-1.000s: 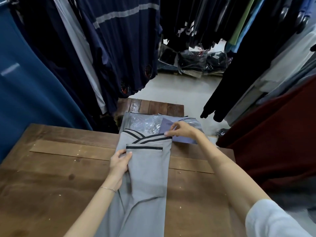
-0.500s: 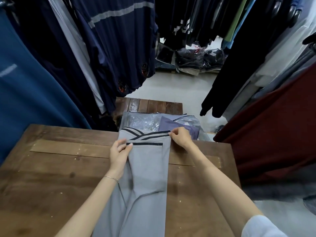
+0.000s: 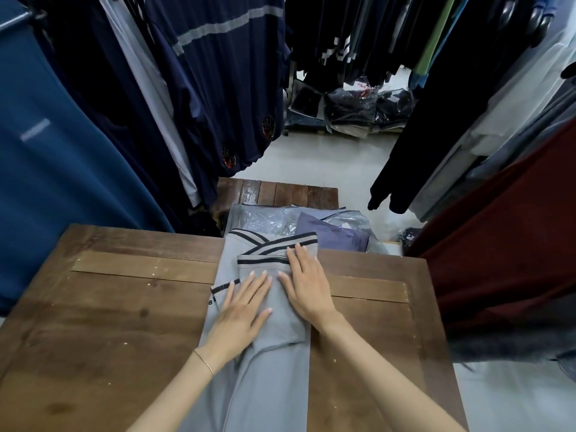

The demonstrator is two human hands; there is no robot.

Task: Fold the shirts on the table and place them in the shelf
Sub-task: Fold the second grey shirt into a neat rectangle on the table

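Bare forearms; thin gold bracelet [image 3: 204, 363] on left wrist; no sleeves visible.

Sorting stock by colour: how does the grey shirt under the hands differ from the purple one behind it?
The grey shirt lies bare on the wooden table, black-striped at collar and cuffs; the purple shirt is plain and lies past the table's far edge on clear plastic bags. Both lie flat.

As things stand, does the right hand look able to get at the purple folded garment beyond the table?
Probably yes: the right hand lies flat near the collar, and nothing blocks the purple garment just beyond.
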